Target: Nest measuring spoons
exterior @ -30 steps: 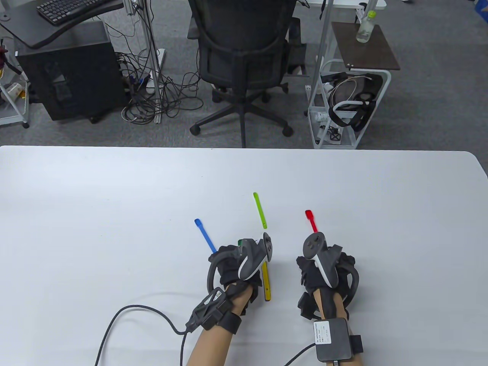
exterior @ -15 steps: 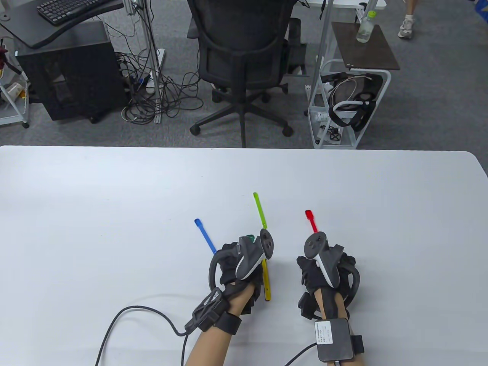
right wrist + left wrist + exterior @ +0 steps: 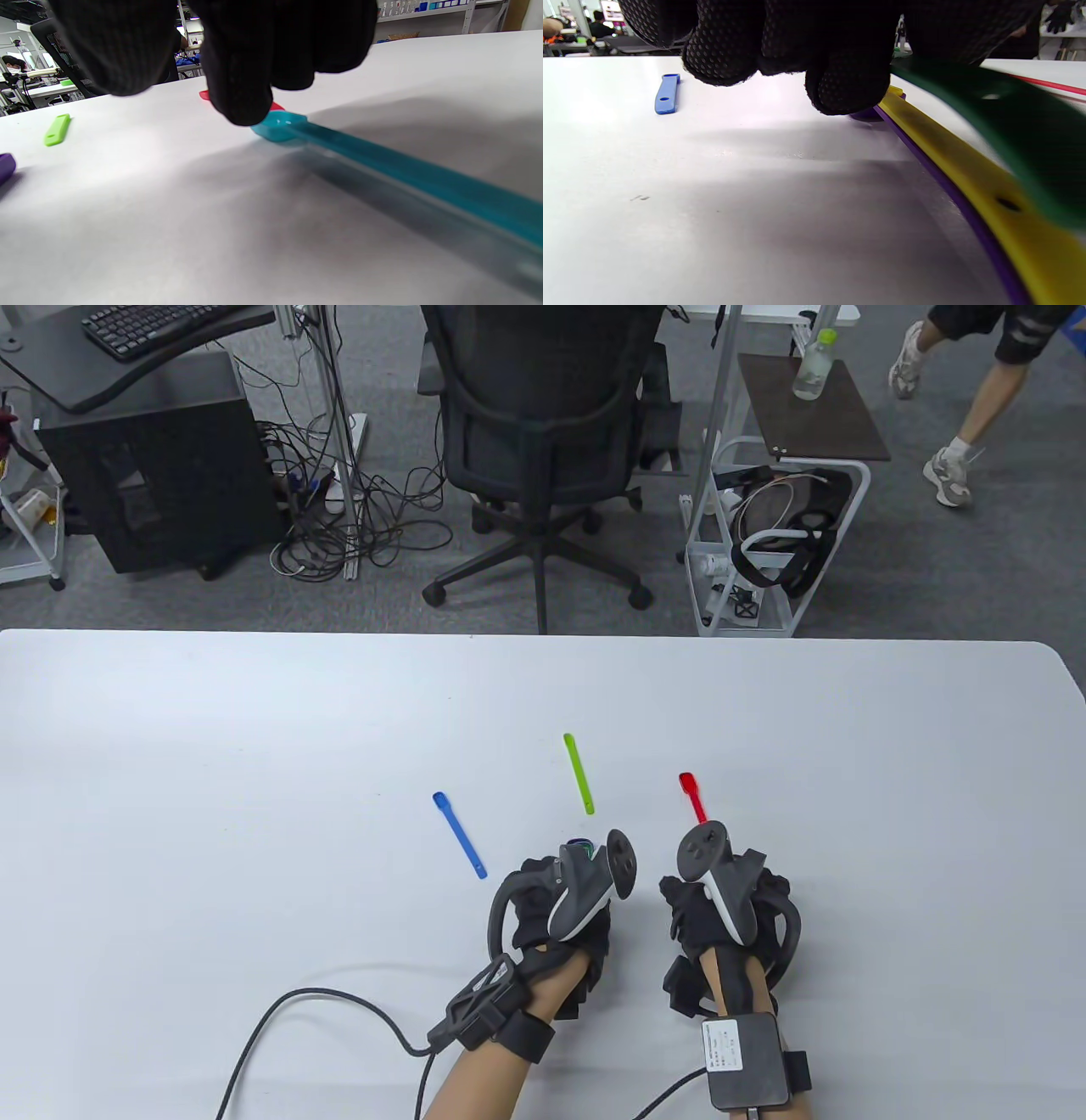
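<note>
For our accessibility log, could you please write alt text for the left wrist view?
Black gloved fingers hang over a white table, above a yellow measuring spoon stacked on a purple spoon, with a blurred dark green spoon just above. A blue spoon handle lies apart at left.

I saw three spoons lying apart on the table (image 3: 254,746); one spoon (image 3: 459,834) lay left, another spoon (image 3: 579,773) in the middle and farther back, a third spoon (image 3: 691,795) right, just behind my right hand (image 3: 721,908); my left hand (image 3: 564,908) sat beside it.
</note>
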A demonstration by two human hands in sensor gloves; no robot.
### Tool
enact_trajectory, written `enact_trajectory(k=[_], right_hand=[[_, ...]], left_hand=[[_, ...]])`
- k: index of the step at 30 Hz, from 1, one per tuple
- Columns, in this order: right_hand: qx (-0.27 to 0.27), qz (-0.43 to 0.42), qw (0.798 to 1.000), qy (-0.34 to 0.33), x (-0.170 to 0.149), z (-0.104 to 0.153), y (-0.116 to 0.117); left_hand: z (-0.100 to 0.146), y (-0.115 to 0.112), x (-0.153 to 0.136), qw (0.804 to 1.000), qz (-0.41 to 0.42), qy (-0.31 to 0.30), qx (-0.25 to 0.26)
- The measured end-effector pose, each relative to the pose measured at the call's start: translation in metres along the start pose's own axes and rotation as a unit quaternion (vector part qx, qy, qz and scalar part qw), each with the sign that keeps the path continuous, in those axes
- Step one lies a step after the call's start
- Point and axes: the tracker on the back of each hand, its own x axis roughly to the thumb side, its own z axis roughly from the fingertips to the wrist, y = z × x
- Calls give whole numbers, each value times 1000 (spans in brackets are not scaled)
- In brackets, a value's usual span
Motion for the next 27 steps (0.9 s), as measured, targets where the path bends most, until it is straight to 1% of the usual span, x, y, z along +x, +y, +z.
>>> enact_trajectory(k=[5, 12, 27], right_hand=[[1, 0, 1000, 0, 0, 0, 0], [4, 2, 1000, 4, -1, 0, 0], [4, 8, 1000, 9, -2, 0, 0]], left_hand=[[-2, -4, 3, 999, 17, 8, -29], [-3, -10, 6, 1000, -17, 11, -21], [-2, -14, 11, 999, -43, 7, -14]])
